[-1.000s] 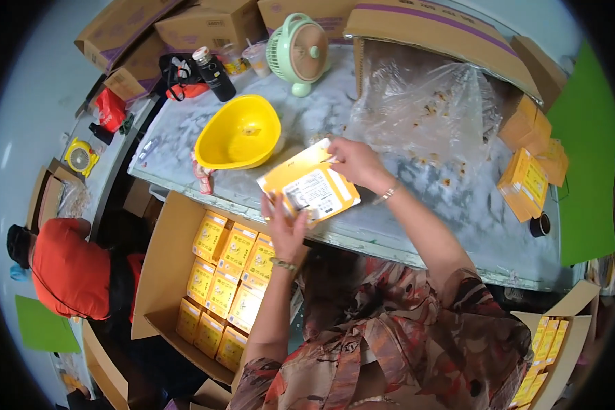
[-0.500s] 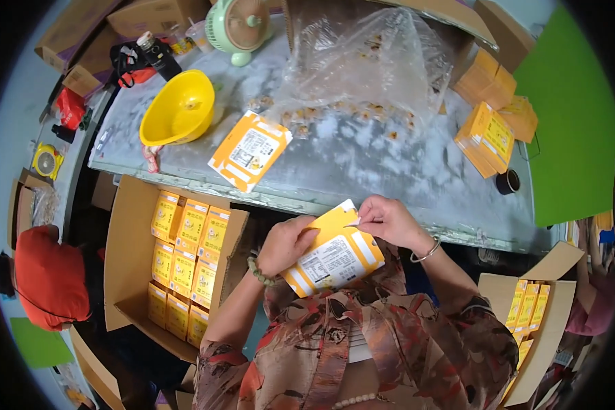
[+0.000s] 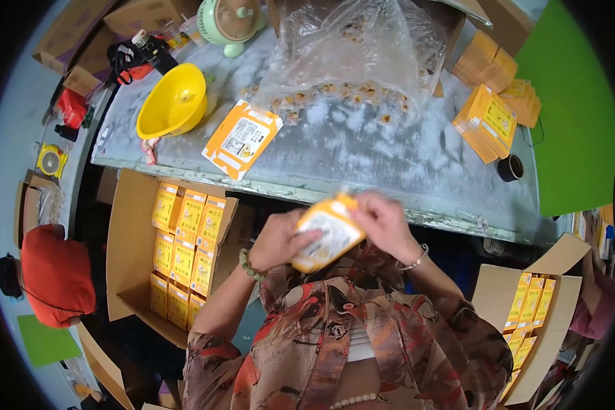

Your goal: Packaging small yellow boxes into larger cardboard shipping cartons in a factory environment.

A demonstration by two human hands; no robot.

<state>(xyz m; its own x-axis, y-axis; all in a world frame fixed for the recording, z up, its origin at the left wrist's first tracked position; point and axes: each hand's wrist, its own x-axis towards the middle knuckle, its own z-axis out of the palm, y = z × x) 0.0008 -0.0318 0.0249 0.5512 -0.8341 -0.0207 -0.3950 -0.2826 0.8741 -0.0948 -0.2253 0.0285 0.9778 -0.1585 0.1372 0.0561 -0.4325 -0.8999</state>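
Observation:
In front of my chest is a yellow-and-white folding carton [image 3: 328, 236], blurred by motion. My left hand [image 3: 278, 239] grips its left side, thumb lying across the printed white panel. At its upper right end, my right hand [image 3: 387, 222] has its fingers closed on the carton's edge, though they are smeared and the exact hold is partly hidden. A stack of flat yellow-and-white cartons [image 3: 242, 140] lies on the table just beyond. Below my left forearm's side, a large cardboard box [image 3: 131, 239] holds rows of upright yellow cartons [image 3: 183, 256].
On the table [image 3: 321, 157] are a yellow basin [image 3: 174, 102], a green fan [image 3: 229, 24], a clear plastic bag [image 3: 355, 55] of small wrapped pieces, stacked flat cartons [image 3: 485, 123] and a dark cup [image 3: 510, 167]. Another box [image 3: 488, 294] stands right. A person in red [image 3: 58, 273] is at left.
The carton has turned and now shows a shorter, narrower outline. My right hand has gone from pinching its upper flap to its right end. The view has shifted slightly.

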